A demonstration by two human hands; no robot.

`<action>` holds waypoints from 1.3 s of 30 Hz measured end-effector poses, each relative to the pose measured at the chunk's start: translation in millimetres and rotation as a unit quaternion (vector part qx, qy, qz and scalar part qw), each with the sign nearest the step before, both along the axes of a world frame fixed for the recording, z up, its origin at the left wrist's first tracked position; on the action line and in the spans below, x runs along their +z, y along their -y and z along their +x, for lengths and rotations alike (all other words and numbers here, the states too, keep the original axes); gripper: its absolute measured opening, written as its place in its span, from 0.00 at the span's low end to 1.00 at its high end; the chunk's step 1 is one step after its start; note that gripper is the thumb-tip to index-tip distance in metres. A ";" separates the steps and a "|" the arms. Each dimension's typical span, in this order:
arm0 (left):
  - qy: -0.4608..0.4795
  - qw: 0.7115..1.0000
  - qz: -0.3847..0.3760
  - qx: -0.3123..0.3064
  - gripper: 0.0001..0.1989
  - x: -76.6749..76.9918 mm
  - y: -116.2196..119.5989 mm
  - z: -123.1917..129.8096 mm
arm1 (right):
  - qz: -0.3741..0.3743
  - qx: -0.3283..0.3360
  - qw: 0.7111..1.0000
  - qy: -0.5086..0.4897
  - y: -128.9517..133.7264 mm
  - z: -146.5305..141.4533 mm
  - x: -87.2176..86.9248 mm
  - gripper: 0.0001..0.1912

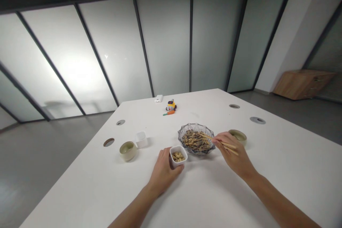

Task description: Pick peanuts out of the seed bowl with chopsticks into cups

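My left hand (166, 168) is wrapped round a small white square cup (174, 164), tilted a little toward me. Pale nuts, seemingly peanuts (177, 156), lie inside it. Just right of the cup stands a clear faceted glass bowl (184, 128) holding a brown mix that looks like striped seeds and peanuts (196, 140). My right hand (232, 153) grips a pair of wooden chopsticks (229, 146), whose tips reach over the mix in the glass bowl. Whether anything sits between the tips is too small to tell.
Left on the white table (203, 192) are a green-beige bowl (128, 151) and another white cup (141, 140). A similar green bowl (238, 136) stands behind my right hand. Farther back lie a yellow toy vehicle (171, 105), an orange-and-green object (169, 113) and a white box (158, 98). Round holes pierce the tabletop.
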State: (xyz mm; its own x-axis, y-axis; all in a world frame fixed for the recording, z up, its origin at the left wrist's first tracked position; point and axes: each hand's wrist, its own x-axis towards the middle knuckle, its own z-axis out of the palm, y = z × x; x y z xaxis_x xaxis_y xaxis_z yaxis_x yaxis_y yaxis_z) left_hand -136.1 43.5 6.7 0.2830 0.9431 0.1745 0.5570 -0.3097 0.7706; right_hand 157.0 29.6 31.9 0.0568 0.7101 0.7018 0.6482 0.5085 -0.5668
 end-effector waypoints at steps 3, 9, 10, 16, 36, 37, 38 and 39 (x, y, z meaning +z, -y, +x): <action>0.005 1.000 -0.002 -0.001 0.22 1.1 0.3 0.2 | 0.009 0.003 1.000 0.011 1.2 0.1 0.8 0.17; 0.000 1.000 -0.011 0.004 0.23 1.1 0.5 -0.1 | 0.014 0.001 1.000 0.022 2.3 0.2 2.4 0.15; -0.001 1.000 -0.010 0.005 0.23 1.0 0.5 0.0 | 0.014 0.001 1.000 0.024 2.4 0.3 2.5 0.15; 0.001 1.000 -0.006 0.004 0.24 2.0 0.6 0.4 | 0.003 0.023 1.000 0.018 2.9 1.9 -0.1 0.12; 0.000 1.000 -0.009 -0.002 0.23 1.9 0.6 -0.4 | 0.101 -0.079 0.990 0.063 1.6 12.6 9.4 0.15; -0.001 1.000 -0.011 -0.002 0.23 2.2 0.7 -0.3 | 0.105 -0.069 0.990 0.070 1.9 12.1 9.6 0.15; -0.002 1.000 -0.012 -0.002 0.23 2.5 0.8 -0.1 | 0.106 -0.057 0.990 0.076 2.3 11.2 9.8 0.14; -0.002 1.000 -0.012 -0.002 0.22 2.7 0.8 0.1 | 0.103 -0.042 0.991 0.080 2.8 10.0 10.0 0.14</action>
